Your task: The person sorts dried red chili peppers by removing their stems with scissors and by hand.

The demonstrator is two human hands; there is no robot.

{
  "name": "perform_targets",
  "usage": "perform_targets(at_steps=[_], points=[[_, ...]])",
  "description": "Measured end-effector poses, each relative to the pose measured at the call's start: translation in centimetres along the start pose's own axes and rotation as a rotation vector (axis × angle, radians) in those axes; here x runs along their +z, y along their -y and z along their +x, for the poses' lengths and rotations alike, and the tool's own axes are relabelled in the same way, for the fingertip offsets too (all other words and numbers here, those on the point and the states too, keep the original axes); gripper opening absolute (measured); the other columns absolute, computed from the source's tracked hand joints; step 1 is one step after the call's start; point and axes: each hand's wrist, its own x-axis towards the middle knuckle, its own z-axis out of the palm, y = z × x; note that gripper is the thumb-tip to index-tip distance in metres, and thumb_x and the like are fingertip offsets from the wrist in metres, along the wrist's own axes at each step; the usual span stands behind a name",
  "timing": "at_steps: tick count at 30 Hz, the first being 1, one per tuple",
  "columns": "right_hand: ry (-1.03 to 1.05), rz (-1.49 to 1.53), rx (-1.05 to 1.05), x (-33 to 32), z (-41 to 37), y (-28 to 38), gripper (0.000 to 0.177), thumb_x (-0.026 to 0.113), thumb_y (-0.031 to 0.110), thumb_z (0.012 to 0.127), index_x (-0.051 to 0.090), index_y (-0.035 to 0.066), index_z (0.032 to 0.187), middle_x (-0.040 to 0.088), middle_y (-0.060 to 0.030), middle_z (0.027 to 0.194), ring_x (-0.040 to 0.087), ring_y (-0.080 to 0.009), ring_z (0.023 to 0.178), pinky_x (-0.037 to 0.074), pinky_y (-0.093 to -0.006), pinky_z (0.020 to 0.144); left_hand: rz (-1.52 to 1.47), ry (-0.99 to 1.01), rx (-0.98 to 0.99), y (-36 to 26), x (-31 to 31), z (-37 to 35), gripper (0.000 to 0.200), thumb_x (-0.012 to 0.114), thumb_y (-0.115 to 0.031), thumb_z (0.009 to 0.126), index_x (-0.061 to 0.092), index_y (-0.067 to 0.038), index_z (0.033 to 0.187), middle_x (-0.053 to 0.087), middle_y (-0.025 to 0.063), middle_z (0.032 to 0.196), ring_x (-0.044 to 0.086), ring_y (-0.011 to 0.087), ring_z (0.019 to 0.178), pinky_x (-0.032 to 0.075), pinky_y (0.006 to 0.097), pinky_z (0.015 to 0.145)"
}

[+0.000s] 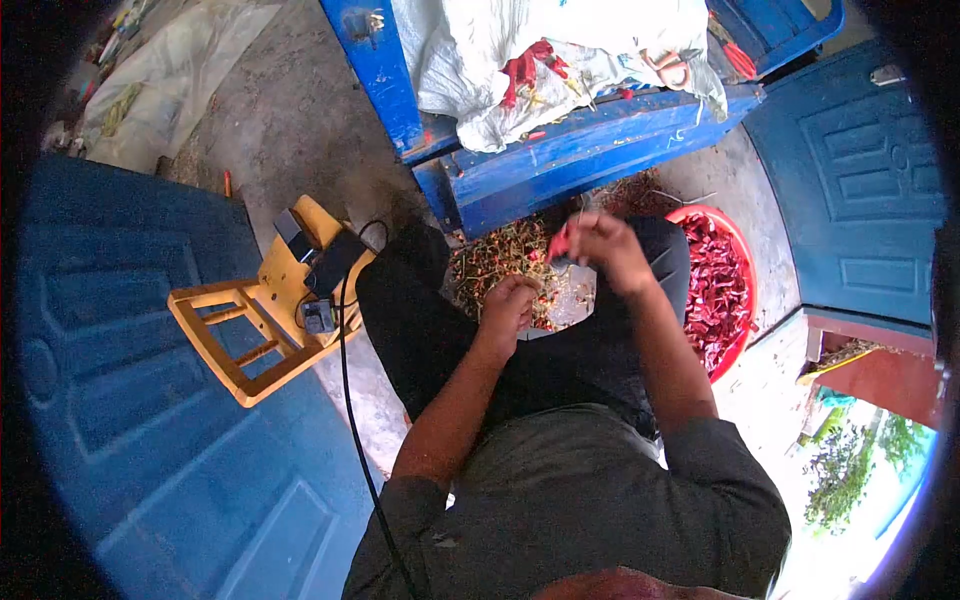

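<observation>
My right hand (605, 250), blurred by motion, is raised in front of my knees with its fingers closed on a red chili pepper (559, 244). Lower and to the left, my left hand (511, 303) is closed in a pinch; whatever is between its fingertips is too small to make out. On the floor beyond both hands lies a heap of chili stems and bits (495, 262) with some red pieces in it. Beside my right leg stands a red basin (752, 300) full of dark red dried chilies (715, 285).
A blue wooden bench (590, 165) bearing a white sack (450, 70) stands ahead. To the left is a small wooden chair (250, 385) with electronic devices on it; a black cable (347, 400) runs past my left side. Blue doors (150, 400) flank me.
</observation>
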Motion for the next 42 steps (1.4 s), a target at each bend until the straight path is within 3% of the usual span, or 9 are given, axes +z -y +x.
perform_targets(at_steps=[2, 5, 10, 12, 14, 16, 26, 32, 42], points=[[0.115, -0.167, 0.221, -0.4, -2.2, -3.1, 0.019, 0.068, 0.015, 0.092, 0.069, 0.002, 0.106, 0.071, -0.0034, 0.096, 0.065, -0.0133, 0.084, 0.051, -0.0280, 0.072, 0.019, 0.032, -0.046, 0.0, -0.3, 0.4, 0.011, 0.059, -0.011, 0.089, 0.062, -0.007, 0.099, 0.045, -0.0048, 0.064, 0.042, 0.0058, 0.052, 0.035, 0.0220, 0.044], [0.366, -0.239, 0.111, 1.3, -4.0, -5.5, 0.017, 0.074, 0.011, 0.087, 0.072, 0.002, 0.102, 0.072, -0.0041, 0.098, 0.066, -0.0156, 0.087, 0.052, -0.0300, 0.078, 0.081, -0.008, -0.023, 1.0, -0.6, 1.5, 0.011, 0.057, -0.010, 0.090, 0.062, -0.007, 0.100, 0.054, -0.0009, 0.071, 0.052, 0.0089, 0.056, 0.042, 0.0234, 0.047], [0.249, -0.260, -0.276, 3.7, -4.4, -5.7, 0.021, 0.079, 0.005, 0.081, 0.075, 0.006, 0.102, 0.071, -0.0077, 0.106, 0.065, -0.0165, 0.098, 0.052, -0.0324, 0.082, 0.043, -0.047, 0.123, 1.7, -2.4, 3.2, 0.013, 0.054, -0.015, 0.097, 0.061, -0.006, 0.103, 0.064, 0.0049, 0.088, 0.064, 0.0138, 0.072, 0.052, 0.0280, 0.056], [0.261, -0.317, -0.443, 4.4, -4.2, -3.8, 0.021, 0.081, 0.006, 0.077, 0.074, 0.007, 0.097, 0.072, -0.0101, 0.099, 0.068, -0.0271, 0.092, 0.050, -0.0400, 0.084, -0.023, -0.005, 0.015, 1.4, -2.0, 2.5, 0.016, 0.054, -0.019, 0.100, 0.060, -0.006, 0.106, 0.064, 0.0062, 0.091, 0.066, 0.0154, 0.076, 0.054, 0.0285, 0.060], [0.296, -0.417, -0.455, 4.2, -4.1, -4.0, 0.024, 0.081, 0.008, 0.076, 0.074, 0.009, 0.099, 0.072, -0.0107, 0.101, 0.068, -0.0305, 0.093, 0.050, -0.0414, 0.085, -0.025, -0.005, 0.047, 1.4, -1.2, 2.6, 0.017, 0.056, -0.021, 0.100, 0.059, -0.006, 0.108, 0.064, 0.0070, 0.092, 0.066, 0.0167, 0.075, 0.054, 0.0287, 0.059], [0.279, -0.495, -0.517, 4.3, -4.0, -4.1, 0.022, 0.080, 0.011, 0.077, 0.074, 0.010, 0.098, 0.072, -0.0101, 0.102, 0.067, -0.0315, 0.094, 0.050, -0.0423, 0.086, -0.103, -0.253, 0.007, 1.1, 0.0, 2.3, 0.015, 0.050, -0.013, 0.097, 0.062, -0.005, 0.101, 0.059, 0.0056, 0.076, 0.060, 0.0140, 0.058, 0.044, 0.0261, 0.040], [0.294, -0.636, -0.559, 4.9, -5.2, -5.1, 0.018, 0.074, 0.023, 0.083, 0.070, 0.015, 0.099, 0.069, -0.0063, 0.106, 0.064, -0.0319, 0.104, 0.051, -0.0440, 0.087, 0.004, -0.235, 0.009, 1.7, -2.4, 2.1, 0.018, 0.050, -0.018, 0.098, 0.061, -0.004, 0.102, 0.061, 0.0071, 0.080, 0.059, 0.0156, 0.056, 0.044, 0.0294, 0.039], [0.432, -0.576, -0.446, 5.9, -5.7, -4.7, 0.022, 0.076, 0.014, 0.081, 0.071, 0.012, 0.102, 0.069, -0.0104, 0.106, 0.066, -0.0344, 0.095, 0.053, -0.0430, 0.081, -0.096, -0.235, -0.128, 1.4, -1.7, -0.4, 0.025, 0.048, -0.028, 0.100, 0.062, -0.007, 0.100, 0.060, 0.0059, 0.079, 0.057, 0.0150, 0.055, 0.046, 0.0304, 0.043], [-0.177, -0.692, -0.374, 6.4, -5.5, -8.5, 0.024, 0.075, 0.018, 0.080, 0.071, 0.008, 0.102, 0.068, -0.0140, 0.097, 0.066, -0.0346, 0.090, 0.053, -0.0422, 0.078, 0.035, -0.184, -0.164, 2.5, -1.0, 1.8, 0.035, 0.046, -0.038, 0.102, 0.065, -0.010, 0.097, 0.059, 0.0029, 0.068, 0.054, 0.0146, 0.054, 0.038, 0.0309, 0.046]])
